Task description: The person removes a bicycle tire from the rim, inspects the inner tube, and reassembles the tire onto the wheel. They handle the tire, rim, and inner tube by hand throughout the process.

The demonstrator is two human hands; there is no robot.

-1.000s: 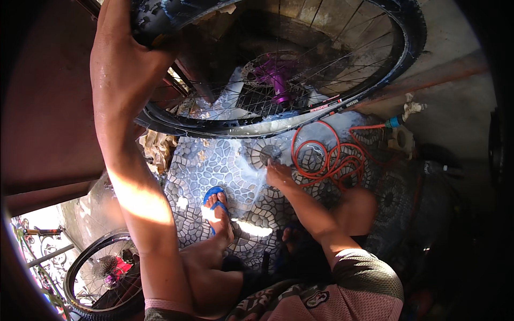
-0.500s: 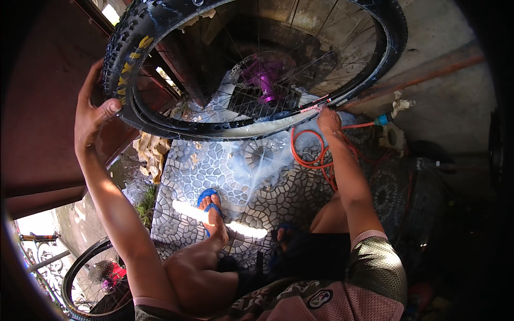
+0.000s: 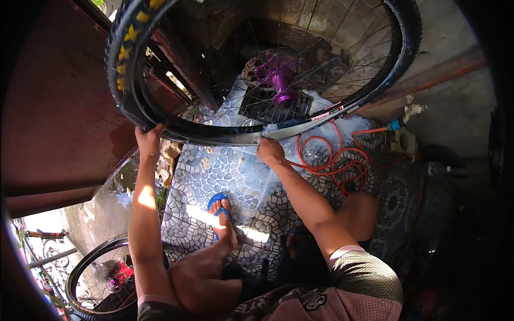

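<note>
Upright before me is a bicycle wheel with a purple hub (image 3: pixel 279 80), a disc rotor (image 3: pixel 254 67) and thin black spokes. Around its rim (image 3: pixel 353 104) sits a knobby black tyre (image 3: pixel 115 59) with yellow lettering, its top cut off by the picture's edge. Along the bottom, the tyre's pale, wet-looking inner side shows beside the rim. My left hand (image 3: pixel 150 140) grips the tyre at its lower left, fingers hidden behind it. At the bottom middle, my right hand (image 3: pixel 271 151) is closed on the tyre's lower edge.
An orange hose (image 3: pixel 342 171) lies coiled on the pebble-patterned floor (image 3: pixel 206 166), its blue connector (image 3: pixel 395 124) at the right wall. Whitish liquid wets the floor under the wheel. A second wheel (image 3: pixel 101 278) stands lower left, and a dark red panel (image 3: pixel 59 107) at left.
My right hand has slid left along the tyre's lower edge, from the rim's label to the bottom middle. My left hand has moved down the tyre and closed on it. The wheel has shifted slightly right.
</note>
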